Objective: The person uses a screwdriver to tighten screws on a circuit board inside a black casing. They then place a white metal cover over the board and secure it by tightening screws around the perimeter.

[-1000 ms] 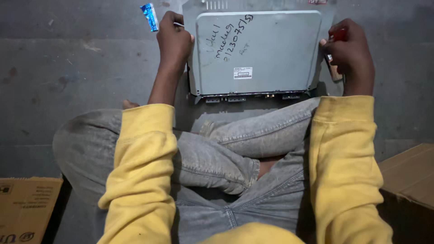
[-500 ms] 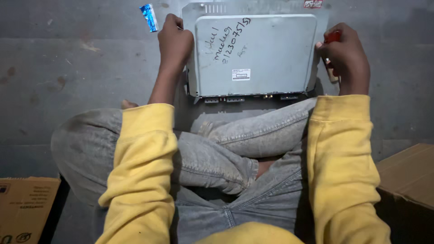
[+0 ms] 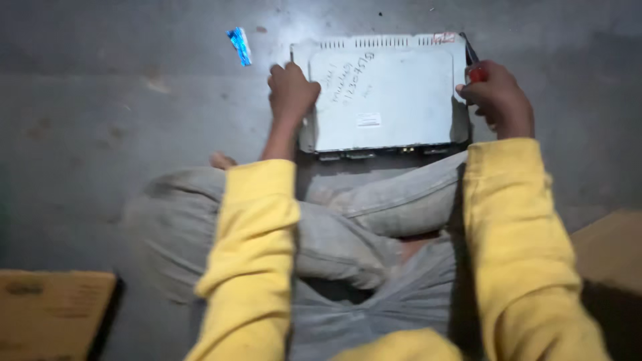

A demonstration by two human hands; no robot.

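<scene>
Lying flat on the grey concrete floor [image 3: 100, 134] at upper centre, the grey rectangular metal electronics box [image 3: 388, 93] could skid if the right hand [image 3: 496, 97], clenched on a red-handled screwdriver [image 3: 473, 65], slips while the left hand's [image 3: 291, 90] curled fingers brace its edge.

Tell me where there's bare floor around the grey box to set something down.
Widest bare floor lies left of the left hand, below the small blue item. A narrower strip runs right of the right hand, above the cardboard. It is crowded near the crossed legs against the grey box.
</scene>
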